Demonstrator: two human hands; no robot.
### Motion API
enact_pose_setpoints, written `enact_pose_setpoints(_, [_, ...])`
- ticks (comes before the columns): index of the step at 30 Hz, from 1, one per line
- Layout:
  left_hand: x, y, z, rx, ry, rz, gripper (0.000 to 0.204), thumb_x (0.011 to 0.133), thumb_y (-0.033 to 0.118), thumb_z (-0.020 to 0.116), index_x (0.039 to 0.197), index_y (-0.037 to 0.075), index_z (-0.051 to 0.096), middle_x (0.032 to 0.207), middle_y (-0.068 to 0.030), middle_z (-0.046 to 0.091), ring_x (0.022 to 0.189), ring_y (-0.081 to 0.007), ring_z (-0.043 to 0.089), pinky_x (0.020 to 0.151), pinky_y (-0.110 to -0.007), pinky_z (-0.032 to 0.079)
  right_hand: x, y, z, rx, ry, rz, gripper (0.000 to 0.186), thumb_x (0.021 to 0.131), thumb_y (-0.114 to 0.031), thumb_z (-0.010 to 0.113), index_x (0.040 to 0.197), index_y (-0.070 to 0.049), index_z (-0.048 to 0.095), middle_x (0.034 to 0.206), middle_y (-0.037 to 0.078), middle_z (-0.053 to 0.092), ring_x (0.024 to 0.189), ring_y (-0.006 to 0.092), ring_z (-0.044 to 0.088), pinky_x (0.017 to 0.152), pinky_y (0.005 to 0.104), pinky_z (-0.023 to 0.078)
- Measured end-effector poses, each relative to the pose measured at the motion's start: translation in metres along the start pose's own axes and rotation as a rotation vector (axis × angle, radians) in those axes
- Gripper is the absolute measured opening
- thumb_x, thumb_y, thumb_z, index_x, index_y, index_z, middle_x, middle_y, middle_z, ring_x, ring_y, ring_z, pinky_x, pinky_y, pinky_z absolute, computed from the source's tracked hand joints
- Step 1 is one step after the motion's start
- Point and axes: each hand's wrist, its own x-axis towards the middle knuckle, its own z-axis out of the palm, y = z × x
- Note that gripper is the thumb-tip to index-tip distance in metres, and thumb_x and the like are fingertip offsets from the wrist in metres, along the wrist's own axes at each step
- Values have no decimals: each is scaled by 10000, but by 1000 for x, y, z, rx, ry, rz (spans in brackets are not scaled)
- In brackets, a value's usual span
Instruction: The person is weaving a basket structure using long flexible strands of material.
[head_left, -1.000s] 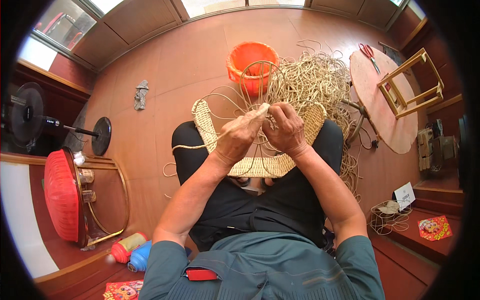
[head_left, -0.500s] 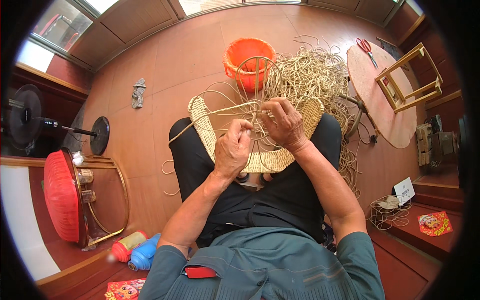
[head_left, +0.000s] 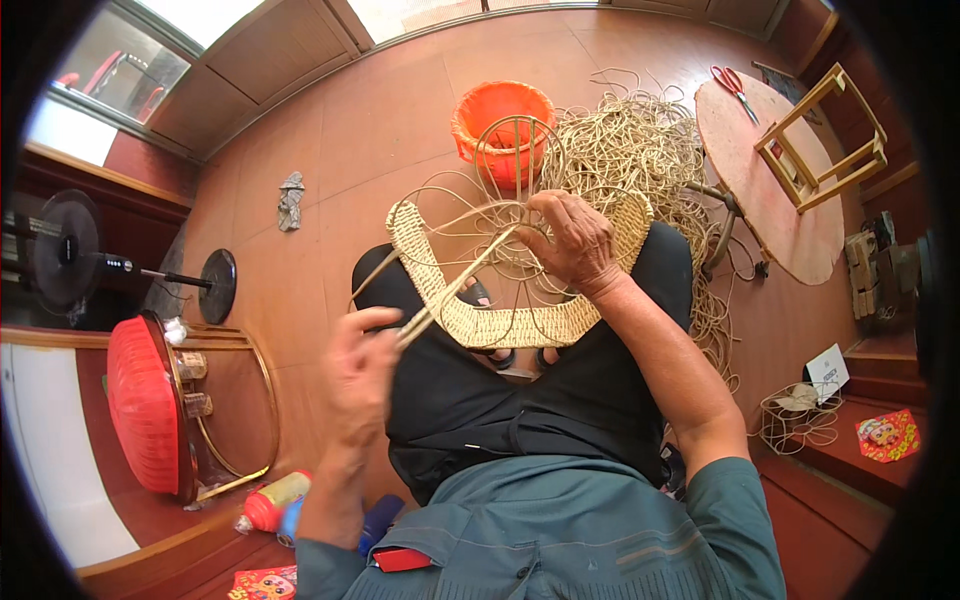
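Observation:
A wire frame [head_left: 517, 160] with a woven U-shaped band of pale cord [head_left: 520, 325] rests across my knees, its open side facing away from me. My right hand [head_left: 575, 240] is closed in a pinch on the pale cord [head_left: 462, 282] at the middle of the frame. From there the doubled cord runs straight down-left to my left hand [head_left: 362, 375], which is closed on its other end beside my left thigh. That hand is smeared by motion. Bare thin wires loop around the gap inside the band.
An orange bucket [head_left: 492, 105] and a large heap of loose cord [head_left: 630, 145] lie beyond the frame. On the right, a round board [head_left: 725, 140] carries red-handled scissors [head_left: 736, 90] and a small wooden stool frame [head_left: 815, 150]. A fan [head_left: 70, 245] and red lantern [head_left: 147, 410] stand left.
My left hand has moved from the frame's middle down and to the left, drawing the cord out straight. My right hand stays at the frame. The whole view has shifted slightly.

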Motion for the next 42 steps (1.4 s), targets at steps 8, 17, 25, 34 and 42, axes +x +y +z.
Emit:
enact_pose_setpoints(8, [-32, -53, -324, 415, 745, -101, 359, 1125, 311, 634, 1188, -18, 765, 1075, -56, 734, 1052, -158, 654, 985, -332, 510, 5, 1, 2, 27, -3, 39, 341, 874, -352, 866, 1018, -153, 629, 835, 15, 637, 766, 215, 689, 667, 373, 547])
enact_pose_setpoints(17, [-182, 5, -544, 1113, 1624, -797, 603, 1028, 584, 618, 1231, 56, 827, 1239, -176, 807, 1272, -400, 695, 1060, -590, 501, 8, -4, -6, 87, -54, 112, 304, 906, -328, 841, 957, -139, 608, 823, 35, 629, 781, 252, 654, 699, 402, 540])
enact_pose_setpoints(25, [10, -44, -149, 636, 418, 21, 255, 1079, 166, 687, 1281, 15, 722, 1176, -90, 741, 1145, -200, 688, 1041, -347, 527, 7, -5, 4, 182, -58, 185, 217, 916, -228, 818, 971, -130, 633, 868, 35, 686, 842, 287, 670, 791, 429, 534])
enact_pose_setpoints(34, [-21, -77, 48, 511, -377, 77, 279, 1061, 213, 679, 1269, 34, 728, 1093, -215, 767, 961, -428, 750, 824, -479, 603, 12, -15, 6, 251, -51, 219, 95, 935, -193, 785, 984, -151, 716, 870, 36, 694, 881, 297, 681, 808, 433, 528])
enact_pose_setpoints(42, [-39, -112, -233, 1081, 473, 23, 310, 1107, 306, 603, 1151, 77, 808, 1030, -158, 804, 929, -312, 762, 837, -419, 575, 7, -9, 3, 141, -17, 107, 84, 933, -170, 787, 997, -186, 733, 878, 13, 632, 843, 259, 619, 752, 404, 537])
